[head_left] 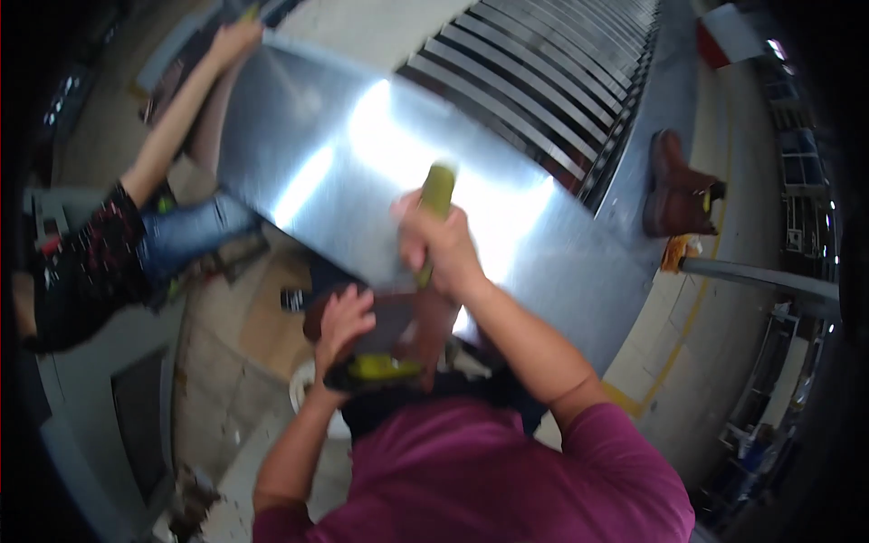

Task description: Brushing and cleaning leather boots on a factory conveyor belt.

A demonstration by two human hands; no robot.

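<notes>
We see right hand (438, 237) closed around blurred yellow-green piece (440, 188), above steel table (584, 285). Just below grip, brown boot (433, 328) at lap, blurred; left hand (344, 320) lies against it, fingers parted, firmness of hold we cannot tell. Beyond grip, slatted conveyor (534, 95). Well right of grip, second brown boot (679, 195) rests on metal frame; metal bar (760, 276) juts below it, blocking our view of floor. Far left, co-worker's hand (237, 42) at table's far corner.
</notes>
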